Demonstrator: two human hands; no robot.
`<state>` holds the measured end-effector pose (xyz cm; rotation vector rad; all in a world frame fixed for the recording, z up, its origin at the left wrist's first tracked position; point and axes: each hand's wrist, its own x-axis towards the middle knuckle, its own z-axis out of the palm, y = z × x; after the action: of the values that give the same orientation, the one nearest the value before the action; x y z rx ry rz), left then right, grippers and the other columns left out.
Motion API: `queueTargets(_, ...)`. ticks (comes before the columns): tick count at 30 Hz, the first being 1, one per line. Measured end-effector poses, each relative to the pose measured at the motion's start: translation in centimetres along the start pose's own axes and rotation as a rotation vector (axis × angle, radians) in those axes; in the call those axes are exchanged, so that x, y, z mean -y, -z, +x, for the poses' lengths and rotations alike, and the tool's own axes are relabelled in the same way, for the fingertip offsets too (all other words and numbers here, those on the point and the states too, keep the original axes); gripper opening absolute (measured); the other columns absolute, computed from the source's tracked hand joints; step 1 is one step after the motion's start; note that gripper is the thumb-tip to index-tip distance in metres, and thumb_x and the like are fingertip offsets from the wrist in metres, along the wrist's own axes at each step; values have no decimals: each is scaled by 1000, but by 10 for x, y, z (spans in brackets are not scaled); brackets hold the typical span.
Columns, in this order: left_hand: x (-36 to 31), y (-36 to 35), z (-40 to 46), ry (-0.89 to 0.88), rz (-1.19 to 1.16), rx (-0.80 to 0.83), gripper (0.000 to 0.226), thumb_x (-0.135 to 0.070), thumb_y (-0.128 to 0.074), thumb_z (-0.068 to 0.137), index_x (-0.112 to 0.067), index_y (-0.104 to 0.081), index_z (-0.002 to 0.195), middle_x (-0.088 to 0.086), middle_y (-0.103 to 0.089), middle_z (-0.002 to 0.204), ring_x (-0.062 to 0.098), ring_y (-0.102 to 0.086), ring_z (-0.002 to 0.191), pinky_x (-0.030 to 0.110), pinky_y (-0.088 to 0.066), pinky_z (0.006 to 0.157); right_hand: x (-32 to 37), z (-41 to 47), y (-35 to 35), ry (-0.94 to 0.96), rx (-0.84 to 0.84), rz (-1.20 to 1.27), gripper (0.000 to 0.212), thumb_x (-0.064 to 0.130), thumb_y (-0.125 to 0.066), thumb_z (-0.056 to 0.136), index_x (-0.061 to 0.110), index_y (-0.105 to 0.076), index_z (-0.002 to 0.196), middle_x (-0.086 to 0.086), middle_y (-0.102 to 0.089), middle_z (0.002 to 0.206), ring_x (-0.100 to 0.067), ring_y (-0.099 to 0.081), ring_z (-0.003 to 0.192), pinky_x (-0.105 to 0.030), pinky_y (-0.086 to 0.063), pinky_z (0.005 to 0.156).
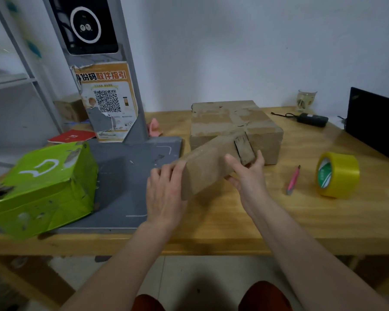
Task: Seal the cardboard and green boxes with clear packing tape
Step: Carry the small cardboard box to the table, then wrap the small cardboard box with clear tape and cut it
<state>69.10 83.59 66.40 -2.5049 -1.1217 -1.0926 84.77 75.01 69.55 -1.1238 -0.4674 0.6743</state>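
A small brown cardboard box point(208, 162) is held tilted above the wooden table point(234, 221). My left hand point(164, 191) grips its left end, fingers curled over the top edge. My right hand point(248, 170) grips its right end, where a loose flap shows. Behind it a larger flat cardboard box point(229, 122) with old tape lies on the table. A green box point(43, 185) sits at the left on a grey base plate point(126, 187). The roll of packing tape point(337, 175) stands on edge at the right, apart from both hands.
A pink utility knife point(292, 179) lies between the held box and the tape. A grey kiosk post with a QR poster point(108, 99) rises from the base plate. At the back right are a glass cup point(305, 100), a black device point(312, 119) and a dark screen point(375, 124).
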Motion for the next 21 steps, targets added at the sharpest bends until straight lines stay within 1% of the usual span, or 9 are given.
queueTargets(2,-2,-3,-4,-46,14,0,96,-12,-93,41,-19,-47,125,9,-60,105,29,-51,85,37,-46,71,-2,2,3,8,-75,-20,97,18,-73,85,34,-6,153,10,-43,128,-13,-47,119,-44,-42,106)
queueTargets(4,-5,-5,-8,-63,17,9,97,-12,-93,43,-21,-44,127,9,-60,108,29,-52,88,38,-48,73,-5,3,7,8,-124,-46,82,19,-70,88,30,-20,151,11,-46,127,-13,-48,118,-40,-46,101)
queueTargets(7,-6,-8,-12,-27,-89,53,93,-13,-92,48,-23,-45,127,7,-57,112,27,-47,96,44,-49,78,-8,7,13,21,-194,-89,56,23,-67,91,26,-39,139,14,-52,109,-10,-54,104,-29,-51,79)
queueTargets(9,-7,-9,-13,36,-255,90,87,-9,-89,55,-25,-47,129,6,-46,122,24,-38,107,48,-50,84,-8,9,18,38,-238,-135,46,24,-64,93,24,-44,134,8,-54,112,-6,-53,95,-23,-48,70)
queueTargets(12,-14,-8,-14,169,-463,136,81,-9,-89,62,-27,-51,131,4,-20,144,23,-23,130,39,-38,103,-10,12,24,73,-269,-212,41,24,-60,95,19,-45,133,2,-54,119,-9,-54,98,-19,-45,74)
queueTargets(15,-22,2,-10,386,-650,174,94,-17,-90,64,-25,-36,141,4,-5,158,16,-21,139,27,-26,106,-11,14,29,93,-305,-301,39,29,-57,96,18,-45,131,3,-53,116,-10,-52,99,-18,-42,73)
queueTargets(18,-15,8,-3,712,-890,346,121,-29,-92,62,-27,-13,153,2,-27,157,22,-32,140,39,-32,111,-10,19,35,83,-325,-402,42,34,-59,94,17,-46,130,2,-54,117,-14,-54,102,-28,-47,84)
queueTargets(20,-12,7,-1,823,-1045,449,111,-39,-88,60,-24,-26,151,1,-44,148,20,-46,129,33,-44,98,-8,22,37,100,-315,-479,40,36,-62,91,16,-48,124,3,-56,111,-16,-55,102,-31,-48,84)
queueTargets(21,-14,6,0,847,-1103,471,103,-43,-85,61,-22,-33,147,-1,-49,141,18,-49,122,29,-44,91,-7,22,37,108,-310,-510,38,36,-63,90,17,-49,120,4,-56,108,-16,-56,101,-30,-47,82)
